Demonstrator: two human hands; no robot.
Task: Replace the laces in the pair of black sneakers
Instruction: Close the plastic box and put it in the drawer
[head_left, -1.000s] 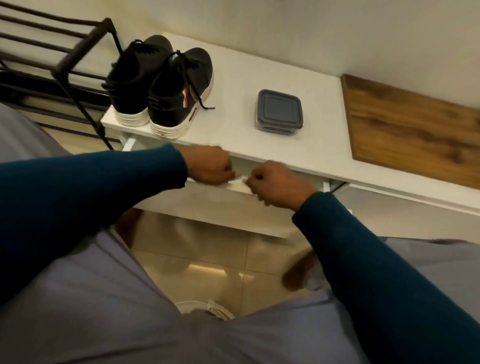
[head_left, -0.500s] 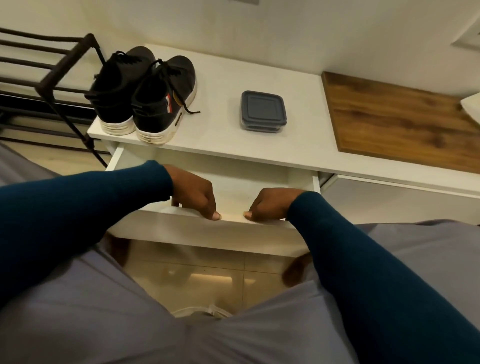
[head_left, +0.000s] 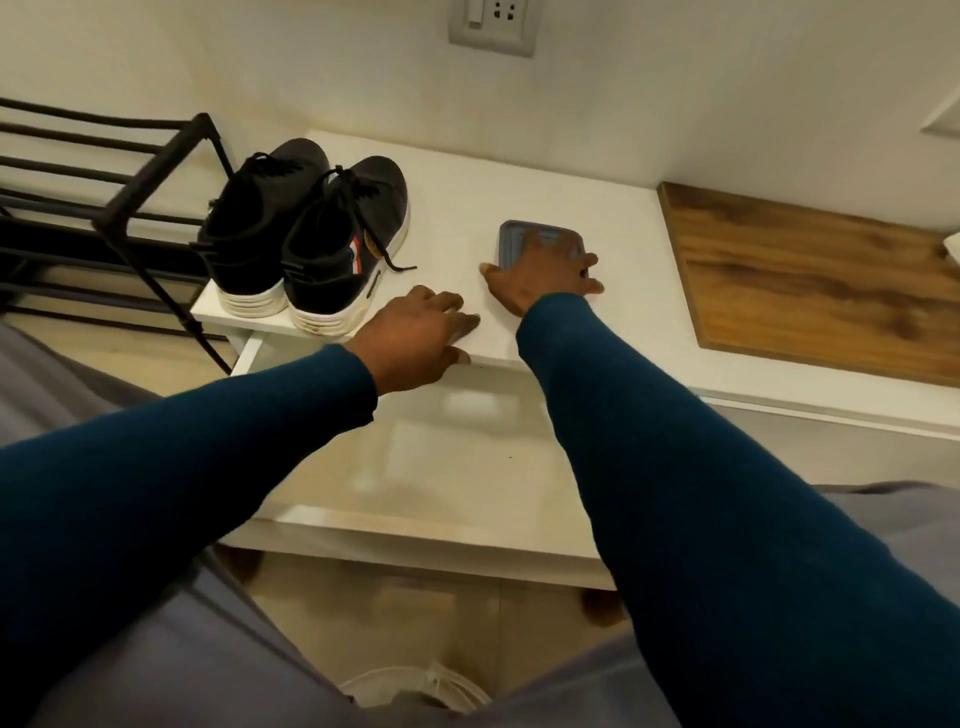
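Two black sneakers with white soles and black laces stand side by side, heels toward me, at the left end of the white bench top (head_left: 519, 182): the left sneaker (head_left: 254, 234) and the right sneaker (head_left: 337, 244). My right hand (head_left: 545, 275) lies spread over a grey lidded container (head_left: 514, 239) in the middle of the top, thumb at its left side, fingers at its right. My left hand (head_left: 415, 338) rests on the top's front edge, just right of the sneakers, holding nothing. No loose laces are visible.
Below the top a white drawer (head_left: 415, 540) is pulled out toward me. A dark metal shoe rack (head_left: 130, 208) stands to the left. A wooden panel (head_left: 805, 275) covers the top's right part. A wall socket (head_left: 493, 26) is above.
Both hands have left the drawer's front edge and moved up onto the bench top. The right hand has reached the grey container. The drawer is pulled out further.
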